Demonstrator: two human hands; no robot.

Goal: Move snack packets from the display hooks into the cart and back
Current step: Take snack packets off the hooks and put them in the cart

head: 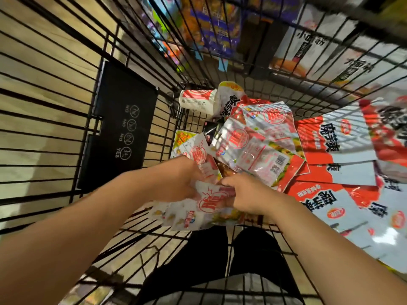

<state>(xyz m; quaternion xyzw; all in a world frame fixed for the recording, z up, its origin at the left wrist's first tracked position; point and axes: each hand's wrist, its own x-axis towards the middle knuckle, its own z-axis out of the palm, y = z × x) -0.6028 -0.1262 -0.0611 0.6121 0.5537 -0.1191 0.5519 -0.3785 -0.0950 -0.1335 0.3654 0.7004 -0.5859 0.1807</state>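
Both my arms reach down into a black wire cart [66,119]. My left hand [176,179] grips a red-and-white snack packet [203,161] at its lower edge. My right hand [246,194] holds another red-and-white packet [211,203] that lies just below, its fingers curled over the packet's top. The two hands are close together over the cart's near end. Several more red-and-white packets [259,139] are piled in the cart bottom beyond my hands.
A white-and-red cup [196,101] lies on its side at the cart's far end. A black plastic flap [119,128] with icons hangs on the left wall. Large white-and-red packets [334,139] show at the right side, and colourful packets [211,25] lie beyond the far wall.
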